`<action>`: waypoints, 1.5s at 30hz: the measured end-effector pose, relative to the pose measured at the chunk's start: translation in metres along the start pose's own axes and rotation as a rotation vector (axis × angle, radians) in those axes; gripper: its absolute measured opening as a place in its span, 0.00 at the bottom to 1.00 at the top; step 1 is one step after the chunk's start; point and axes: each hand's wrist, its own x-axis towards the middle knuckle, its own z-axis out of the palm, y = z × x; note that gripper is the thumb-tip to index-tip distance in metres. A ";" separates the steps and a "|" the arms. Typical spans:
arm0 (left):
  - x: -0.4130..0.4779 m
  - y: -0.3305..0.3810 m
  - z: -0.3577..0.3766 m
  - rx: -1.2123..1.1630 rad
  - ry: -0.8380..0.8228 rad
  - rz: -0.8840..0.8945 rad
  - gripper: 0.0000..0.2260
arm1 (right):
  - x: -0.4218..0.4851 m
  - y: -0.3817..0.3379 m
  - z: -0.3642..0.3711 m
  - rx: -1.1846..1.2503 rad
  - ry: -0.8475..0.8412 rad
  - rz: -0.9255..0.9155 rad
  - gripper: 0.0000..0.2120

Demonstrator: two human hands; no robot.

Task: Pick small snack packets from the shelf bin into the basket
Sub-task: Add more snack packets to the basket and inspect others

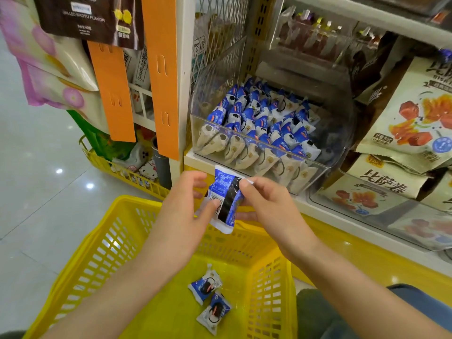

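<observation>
A blue-and-white snack packet (223,200) hangs upright above the far rim of the yellow basket (102,250). My right hand (266,204) pinches its upper right edge, and my left hand (188,206) touches its lower left side with thumb and fingers. Two matching packets (205,286) (214,311) lie on the basket floor. Behind my hands, the clear shelf bin (320,165) holds several rows of blue and beige packets (259,118).
Large beige snack bags (411,113) fill the shelf to the right of the bin. Orange hanging strips (161,77) and a second yellow basket (127,174) with goods stand on the left. Grey tiled floor (36,167) spreads to the left.
</observation>
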 end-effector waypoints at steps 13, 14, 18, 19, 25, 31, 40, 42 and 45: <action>-0.004 0.000 0.003 0.170 -0.062 0.035 0.08 | -0.001 0.006 0.004 -0.275 -0.004 -0.186 0.07; -0.003 0.000 0.002 0.195 -0.056 0.050 0.09 | -0.001 0.006 0.004 -0.297 0.000 -0.204 0.07; -0.002 -0.002 0.001 0.308 -0.024 0.097 0.12 | -0.003 0.006 0.008 -0.307 0.025 -0.223 0.06; -0.002 -0.002 0.000 0.317 -0.020 0.098 0.12 | -0.004 0.007 0.011 -0.286 0.012 -0.203 0.05; 0.000 0.001 -0.003 0.190 0.029 0.053 0.11 | -0.008 0.006 0.016 -0.110 -0.156 0.025 0.13; 0.006 0.001 -0.004 0.021 -0.004 -0.042 0.12 | -0.003 -0.001 0.010 0.031 -0.204 0.078 0.16; 0.007 0.012 0.005 -0.594 -0.167 -0.385 0.09 | 0.005 0.002 0.008 -0.505 0.089 -0.279 0.26; 0.008 0.012 0.005 -0.606 -0.146 -0.393 0.10 | 0.006 0.003 0.009 -0.573 0.067 -0.357 0.28; 0.012 0.009 0.005 -0.631 -0.049 -0.487 0.06 | 0.007 -0.002 0.007 -0.576 -0.077 -0.314 0.28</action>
